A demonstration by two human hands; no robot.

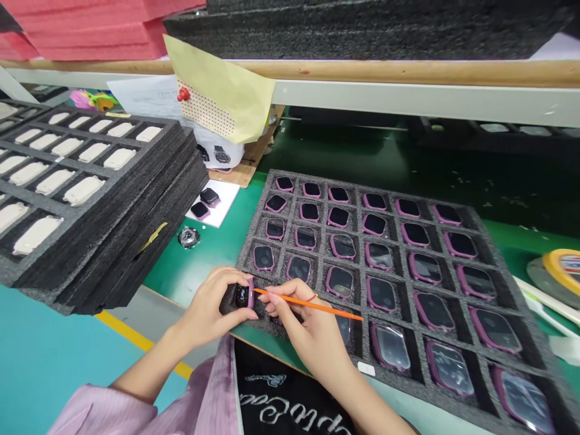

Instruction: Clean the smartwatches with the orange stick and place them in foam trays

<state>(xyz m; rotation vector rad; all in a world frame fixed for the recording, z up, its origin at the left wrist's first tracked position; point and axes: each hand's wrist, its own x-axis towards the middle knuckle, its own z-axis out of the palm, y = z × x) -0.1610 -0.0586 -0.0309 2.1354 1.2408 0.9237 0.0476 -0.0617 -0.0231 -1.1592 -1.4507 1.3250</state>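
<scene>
Between the thumb and fingers of my left hand [222,305] is a purple-framed smartwatch case [245,294], its lit dark screen facing left. My right hand [308,326] grips a thin orange stick [326,309] like a pen. The stick's tip meets or nearly meets the side of the watch case. Both hands are over the near left corner of a grey foam tray [362,365], whose compartments hold rows of similar purple watch cases with dark screens. My right hand hides some of the near compartments.
Stacked black foam trays [158,199] with whitish pieces stand at left. Two watch cases lie on a white card [224,202], with a round watch part [188,237] nearby. A shelf edge [408,99] crosses above the bench. A yellow tape roll [562,275] lies at right.
</scene>
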